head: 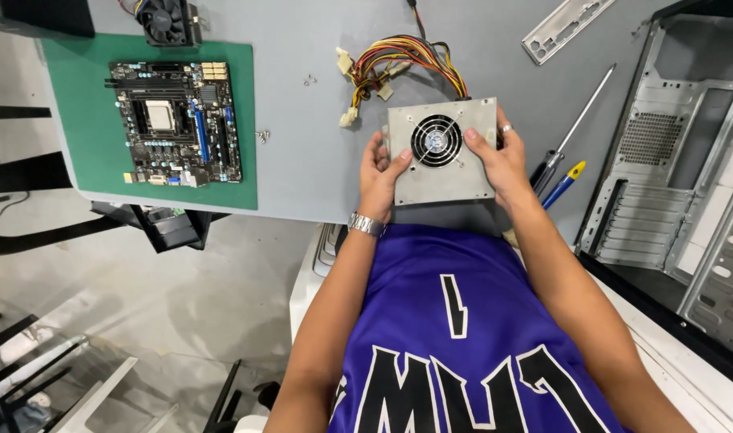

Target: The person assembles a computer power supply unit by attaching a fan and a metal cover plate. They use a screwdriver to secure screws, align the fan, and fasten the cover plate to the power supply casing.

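A grey metal power supply box [446, 175] with a round fan grille faces up above the grey table [302, 152]. My left hand [380, 178] grips its left side, thumb on the top face. My right hand [498, 160], with a ring on one finger, grips its right side. A bundle of yellow, red and black cables [398, 64] with white plugs runs from the box's far edge across the table. A metal watch is on my left wrist.
A motherboard [176, 122] lies on a green mat [86, 144] at the left, a cooler fan [166, 20] beyond it. Small screws [262, 136] sit beside the mat. Two screwdrivers [563, 160] lie right of the box. An open computer case [671, 152] fills the right; a metal plate [563, 28] lies far.
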